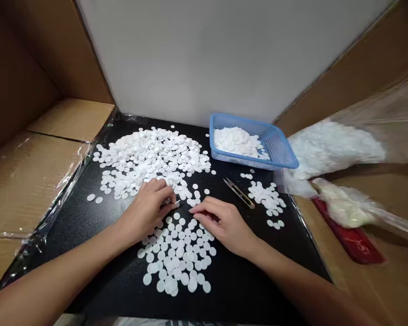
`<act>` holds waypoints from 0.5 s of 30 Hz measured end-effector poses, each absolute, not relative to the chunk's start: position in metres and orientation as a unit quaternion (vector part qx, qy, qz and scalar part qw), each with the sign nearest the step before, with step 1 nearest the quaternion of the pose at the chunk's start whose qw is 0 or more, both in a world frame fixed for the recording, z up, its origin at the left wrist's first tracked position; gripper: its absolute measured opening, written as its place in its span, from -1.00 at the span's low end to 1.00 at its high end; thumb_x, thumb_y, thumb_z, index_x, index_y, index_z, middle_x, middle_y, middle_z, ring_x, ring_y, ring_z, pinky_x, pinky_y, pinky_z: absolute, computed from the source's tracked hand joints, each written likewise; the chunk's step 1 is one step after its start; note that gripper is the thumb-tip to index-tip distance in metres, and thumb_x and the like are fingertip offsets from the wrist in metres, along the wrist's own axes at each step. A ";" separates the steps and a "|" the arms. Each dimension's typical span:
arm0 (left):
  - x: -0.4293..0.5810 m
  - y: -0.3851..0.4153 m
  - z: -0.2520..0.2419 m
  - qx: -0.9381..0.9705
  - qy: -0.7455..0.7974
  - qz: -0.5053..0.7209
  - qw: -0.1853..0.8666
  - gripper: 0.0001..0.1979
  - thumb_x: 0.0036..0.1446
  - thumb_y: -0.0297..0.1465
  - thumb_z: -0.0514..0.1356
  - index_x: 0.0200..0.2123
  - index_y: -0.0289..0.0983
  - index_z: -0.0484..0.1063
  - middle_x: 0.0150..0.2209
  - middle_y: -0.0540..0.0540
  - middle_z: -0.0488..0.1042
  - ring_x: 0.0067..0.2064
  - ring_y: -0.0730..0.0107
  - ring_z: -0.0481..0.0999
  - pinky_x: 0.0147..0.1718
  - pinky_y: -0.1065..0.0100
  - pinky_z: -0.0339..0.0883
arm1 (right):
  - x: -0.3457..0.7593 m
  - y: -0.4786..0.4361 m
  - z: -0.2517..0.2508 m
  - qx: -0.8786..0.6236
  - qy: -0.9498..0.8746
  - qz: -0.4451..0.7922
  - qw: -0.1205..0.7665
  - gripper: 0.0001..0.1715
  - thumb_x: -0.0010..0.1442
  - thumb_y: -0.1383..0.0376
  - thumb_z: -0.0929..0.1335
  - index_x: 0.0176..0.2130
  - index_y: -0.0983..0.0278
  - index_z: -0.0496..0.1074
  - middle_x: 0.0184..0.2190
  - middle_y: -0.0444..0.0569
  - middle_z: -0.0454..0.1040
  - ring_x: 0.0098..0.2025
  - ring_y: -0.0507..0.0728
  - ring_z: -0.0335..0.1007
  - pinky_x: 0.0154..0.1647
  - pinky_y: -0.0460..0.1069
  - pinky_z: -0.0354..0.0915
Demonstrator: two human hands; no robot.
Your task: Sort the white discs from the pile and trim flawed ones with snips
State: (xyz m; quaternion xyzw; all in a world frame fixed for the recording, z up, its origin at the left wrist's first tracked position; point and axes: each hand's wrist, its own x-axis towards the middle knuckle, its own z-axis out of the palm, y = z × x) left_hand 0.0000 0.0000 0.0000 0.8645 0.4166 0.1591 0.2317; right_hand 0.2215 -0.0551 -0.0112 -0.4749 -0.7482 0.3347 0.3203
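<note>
Between the thumb and forefinger of my left hand [151, 203] is a small white disc [177, 202], seen nearly edge-on. My right hand [224, 222] is a short way to the right, its thumb and forefinger drawn together low over the black tabletop [248, 280]. Whatever its fingertips hold, if anything, is too small to make out. A large heap of white round discs [156, 154] lies beyond my left hand. Nearer to me, below both hands, a looser group of the same discs [177, 253] is spread out, mostly flat and partly overlapping.
A blue plastic basket [282, 151] with more discs stands at the back right. Thread snips [240, 193] and a small disc pile [267, 198] lie in front of it. Clear plastic bags [336, 147] and a red packet [355, 242] rest at right. Cardboard [30, 176] flanks the table.
</note>
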 end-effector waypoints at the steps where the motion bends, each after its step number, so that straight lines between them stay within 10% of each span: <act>1: 0.001 -0.001 0.000 0.872 0.398 0.164 0.232 -0.88 0.20 -0.56 0.24 -0.32 -0.25 0.39 -0.30 -0.01 0.39 -0.22 0.27 0.35 -0.25 0.30 0.16 | 0.221 -0.055 -0.012 -0.478 -0.748 0.329 0.323 -0.85 0.35 0.37 0.32 -0.15 0.27 0.52 -0.39 -0.12 0.38 -0.49 -0.01 0.25 -0.49 -0.10 0.22; 15: -0.010 -0.004 0.008 0.956 0.230 0.153 0.100 -0.78 0.27 -0.65 0.07 -0.30 -0.28 0.44 -0.28 -0.10 0.40 -0.22 0.23 0.28 -0.27 0.26 0.11 | 0.220 -0.053 -0.023 -0.466 -0.788 0.244 0.321 -0.80 0.35 0.37 0.32 -0.04 0.25 0.48 -0.29 -0.05 0.44 -0.33 0.07 0.42 -0.30 -0.05 0.40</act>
